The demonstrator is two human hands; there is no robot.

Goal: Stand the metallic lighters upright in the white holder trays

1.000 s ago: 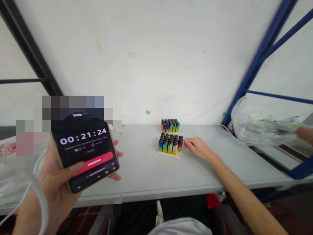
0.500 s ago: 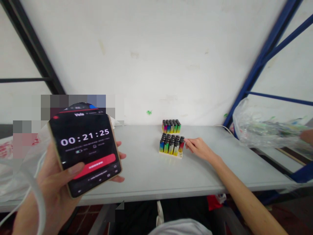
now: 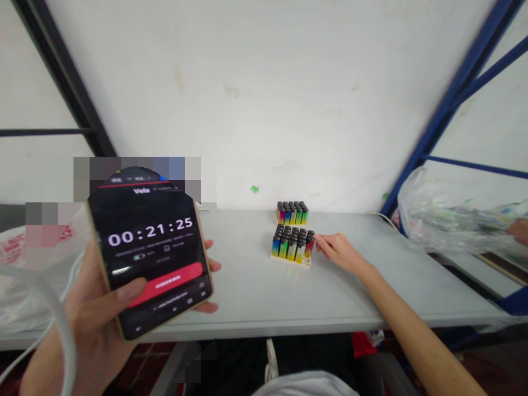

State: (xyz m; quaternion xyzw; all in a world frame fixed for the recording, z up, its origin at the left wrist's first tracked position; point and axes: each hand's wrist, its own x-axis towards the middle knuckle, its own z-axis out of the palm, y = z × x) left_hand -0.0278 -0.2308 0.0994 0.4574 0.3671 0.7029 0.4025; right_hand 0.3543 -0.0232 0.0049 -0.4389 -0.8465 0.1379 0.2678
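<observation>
My left hand (image 3: 99,302) is closed around a phone (image 3: 152,269) held up at the left. Its dark screen reads 00:21:25 above a red button, and my thumb lies at that button's left end. Over the table, the pinched fingers of my right hand (image 3: 336,250) meet the top of a red and yellow lighter (image 3: 309,248). That lighter stands at the right end of a pale tray (image 3: 291,264) holding several upright lighters in blue, green and yellow with black tops. The tray's front right corner shows bare. Behind it stands a second block of lighters (image 3: 292,213).
The grey table (image 3: 247,297) runs back to a white wall. Clear plastic bags (image 3: 445,220) lie at the right, with another person's hand (image 3: 517,230) at the edge. A white cable (image 3: 61,330) and a plastic bag (image 3: 25,302) are at the left.
The whole view has shifted slightly, so most things appear a little farther right. My right hand stays at the red lighter; the phone's reading is the same.
</observation>
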